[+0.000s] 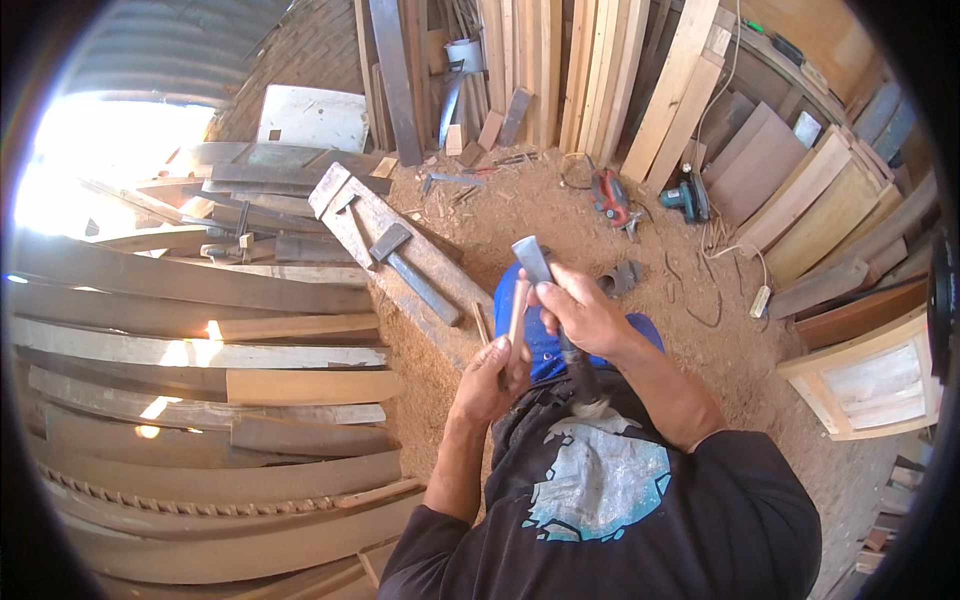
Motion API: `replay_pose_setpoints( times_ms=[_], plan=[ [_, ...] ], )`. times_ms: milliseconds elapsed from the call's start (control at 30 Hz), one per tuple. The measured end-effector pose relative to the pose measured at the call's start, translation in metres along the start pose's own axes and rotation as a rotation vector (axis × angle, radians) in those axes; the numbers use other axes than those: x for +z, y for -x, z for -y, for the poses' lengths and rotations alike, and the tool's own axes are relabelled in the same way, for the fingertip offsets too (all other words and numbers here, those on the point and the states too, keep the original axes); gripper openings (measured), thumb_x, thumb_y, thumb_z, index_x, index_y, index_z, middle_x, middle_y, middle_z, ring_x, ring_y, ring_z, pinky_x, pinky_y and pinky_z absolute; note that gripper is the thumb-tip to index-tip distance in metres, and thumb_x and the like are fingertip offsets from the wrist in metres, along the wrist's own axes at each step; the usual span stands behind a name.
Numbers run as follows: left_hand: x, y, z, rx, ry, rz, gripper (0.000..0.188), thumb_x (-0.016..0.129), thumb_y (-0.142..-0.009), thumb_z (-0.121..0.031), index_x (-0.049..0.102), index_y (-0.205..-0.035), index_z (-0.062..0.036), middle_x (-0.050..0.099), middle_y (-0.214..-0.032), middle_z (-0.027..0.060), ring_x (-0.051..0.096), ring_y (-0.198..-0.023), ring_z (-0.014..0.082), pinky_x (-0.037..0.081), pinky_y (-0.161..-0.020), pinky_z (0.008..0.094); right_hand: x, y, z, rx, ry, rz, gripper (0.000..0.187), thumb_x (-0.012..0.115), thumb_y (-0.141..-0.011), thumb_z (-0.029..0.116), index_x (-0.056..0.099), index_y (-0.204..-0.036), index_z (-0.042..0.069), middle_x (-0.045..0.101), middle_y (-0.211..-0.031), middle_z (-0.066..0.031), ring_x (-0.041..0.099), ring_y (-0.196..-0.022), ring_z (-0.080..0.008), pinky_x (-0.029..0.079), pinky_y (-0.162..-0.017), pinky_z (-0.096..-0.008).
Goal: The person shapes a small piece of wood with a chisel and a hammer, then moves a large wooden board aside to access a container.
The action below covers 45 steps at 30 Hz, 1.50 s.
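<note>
Honestly, L hand (492, 378) is closed round a thin wood strip (518, 315) above the lap (544, 360), prob light, stiff n snappable so hold it low, w/ R hand (580, 310) clamped on a chisel (532, 260) just right, prob heavier, slick, so grip below its blade.

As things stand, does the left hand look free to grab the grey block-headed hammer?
Probably not: the left hand grips a thin brown wooden strip, though nothing visible blocks the hammer.

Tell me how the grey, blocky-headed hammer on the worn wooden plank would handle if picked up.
The hammer would likely feel head-heavy, given its thick head at one end. Its straight, solid-looking handle should be stiff. Lying flat, it seems unlikely to roll.
</note>
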State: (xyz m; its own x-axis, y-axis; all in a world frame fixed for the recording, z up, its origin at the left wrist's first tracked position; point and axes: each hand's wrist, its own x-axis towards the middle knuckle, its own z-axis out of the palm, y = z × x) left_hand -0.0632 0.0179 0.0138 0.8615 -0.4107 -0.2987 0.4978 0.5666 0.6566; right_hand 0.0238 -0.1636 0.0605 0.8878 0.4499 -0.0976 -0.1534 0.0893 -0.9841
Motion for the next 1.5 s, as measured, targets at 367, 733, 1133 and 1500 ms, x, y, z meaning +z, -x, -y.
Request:
replay_pose_setpoints(
  times_ms=[367,733,1133,1500],
  plan=[
    [0.017,-0.018,-0.050,0.354,-0.854,-0.431,0.038,0.035,-0.102,-0.032,0.057,-0.088,-0.0051,0.051,-0.076,0.0025,0.049,-0.072,0.0118,0.043,-0.064,0.0290,0.083,0.042,0.009,0.358,-0.730,0.142,0.023,0.045,-0.101,0.028,0.049,-0.103,0.006,0.047,-0.069,-0.0002,0.042,-0.048,-0.0068,0.045,-0.048,-0.0269],
    [0.001,0.049,0.020,0.166,-0.386,-0.433,0.032,0.045,-0.101,-0.035,0.053,-0.082,-0.0099,0.044,-0.059,-0.0024,0.040,-0.051,0.0054,0.033,-0.048,0.0232,0.038,0.065,0.043,0.111,-0.613,0.003,0.018,0.044,-0.101,0.026,0.046,-0.102,0.008,0.041,-0.069,0.0012,0.036,-0.050,-0.0056,0.040,-0.049,-0.0256],
    [0.021,-0.016,-0.053,0.428,-0.809,-0.509,0.033,0.038,-0.104,-0.027,0.058,-0.100,-0.0012,0.059,-0.080,0.0033,0.053,-0.073,0.0121,0.046,-0.066,0.0275,0.077,0.044,0.021,0.331,-0.679,0.183,0.019,0.045,-0.100,0.026,0.048,-0.102,0.008,0.043,-0.071,0.0023,0.037,-0.051,-0.0045,0.043,-0.050,-0.0252],
    [0.042,0.008,-0.030,0.457,-0.727,-0.415,0.035,0.036,-0.104,-0.027,0.059,-0.108,-0.0007,0.060,-0.080,0.0054,0.055,-0.072,0.0120,0.046,-0.064,0.0284,0.070,0.059,0.022,0.226,-0.665,0.133,0.021,0.047,-0.099,0.029,0.048,-0.101,0.007,0.039,-0.066,0.0036,0.036,-0.050,-0.0048,0.041,-0.048,-0.0243]
  ],
)
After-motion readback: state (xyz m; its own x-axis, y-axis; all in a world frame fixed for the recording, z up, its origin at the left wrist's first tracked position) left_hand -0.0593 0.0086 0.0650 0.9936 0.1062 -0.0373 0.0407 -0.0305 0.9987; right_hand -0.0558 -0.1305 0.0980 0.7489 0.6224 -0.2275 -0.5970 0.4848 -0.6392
